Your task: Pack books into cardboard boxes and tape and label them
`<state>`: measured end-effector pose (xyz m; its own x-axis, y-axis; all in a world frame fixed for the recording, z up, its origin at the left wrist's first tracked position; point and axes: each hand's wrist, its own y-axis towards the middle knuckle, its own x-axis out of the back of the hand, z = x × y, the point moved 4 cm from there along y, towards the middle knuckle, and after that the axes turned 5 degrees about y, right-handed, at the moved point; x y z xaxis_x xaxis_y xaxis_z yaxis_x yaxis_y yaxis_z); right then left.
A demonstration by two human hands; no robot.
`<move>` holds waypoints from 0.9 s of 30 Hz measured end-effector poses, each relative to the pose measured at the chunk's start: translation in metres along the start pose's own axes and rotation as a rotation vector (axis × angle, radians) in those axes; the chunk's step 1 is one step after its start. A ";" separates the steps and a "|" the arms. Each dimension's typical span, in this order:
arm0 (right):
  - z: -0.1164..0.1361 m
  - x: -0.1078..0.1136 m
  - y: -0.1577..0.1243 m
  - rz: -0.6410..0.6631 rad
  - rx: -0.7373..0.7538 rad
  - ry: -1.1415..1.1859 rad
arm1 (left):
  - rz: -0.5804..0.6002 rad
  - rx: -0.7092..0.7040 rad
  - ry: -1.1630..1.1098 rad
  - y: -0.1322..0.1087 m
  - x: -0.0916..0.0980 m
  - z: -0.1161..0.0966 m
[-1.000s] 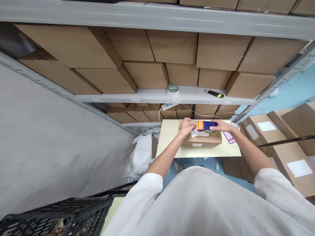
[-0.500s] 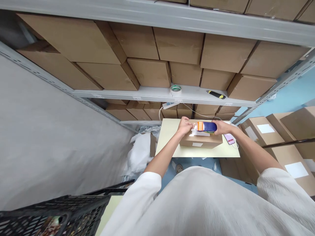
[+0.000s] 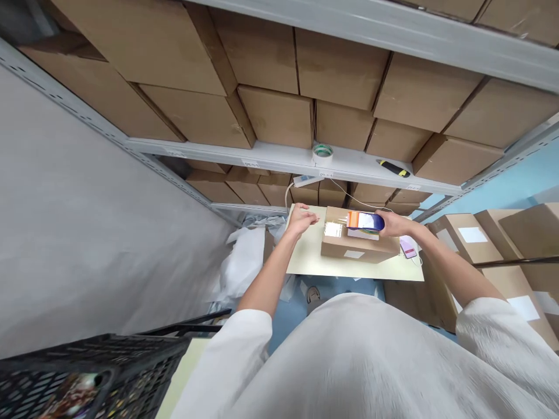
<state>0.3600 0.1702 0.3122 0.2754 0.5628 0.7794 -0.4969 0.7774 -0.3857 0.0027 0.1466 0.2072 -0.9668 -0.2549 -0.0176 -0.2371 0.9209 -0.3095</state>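
A closed cardboard box (image 3: 367,251) lies on the pale yellow table, with white labels on its top and front. My right hand (image 3: 391,224) grips a blue and orange tape dispenser (image 3: 364,221) over the box top. From its orange end, shiny clear packing tape (image 3: 338,219) runs left across the box. Past the box's left edge, my left hand (image 3: 303,220) has its fingers pinched together toward the tape's end. The tape is too faint to follow all the way to the fingertips.
Shelves packed with cardboard boxes (image 3: 275,116) stand ahead; a tape roll (image 3: 322,155) and a utility knife (image 3: 393,169) lie on the shelf edge. A phone (image 3: 407,248) is on the table's right. Labelled boxes (image 3: 471,235) stand at right, a black crate (image 3: 109,372) at lower left.
My left hand has moved left, away from the dispenser and past the box's edge. More clear tape shows between them. My right hand still holds the dispenser over the box.
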 end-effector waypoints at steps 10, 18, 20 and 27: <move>0.016 0.007 0.009 0.004 -0.023 -0.079 | 0.038 0.088 -0.083 0.010 0.006 0.027; 0.022 0.002 0.013 0.006 -0.063 -0.105 | 0.077 0.138 -0.085 0.009 0.003 0.054; 0.023 0.002 0.013 0.007 -0.085 -0.109 | 0.078 0.143 -0.078 0.008 0.000 0.061; 0.025 -0.001 0.010 0.005 -0.120 -0.137 | 0.104 0.138 -0.085 0.001 -0.026 0.080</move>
<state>0.3337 0.1708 0.3203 0.1546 0.5298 0.8339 -0.3938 0.8072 -0.4398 0.0350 0.1310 0.1316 -0.9726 -0.1895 -0.1344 -0.1152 0.8959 -0.4292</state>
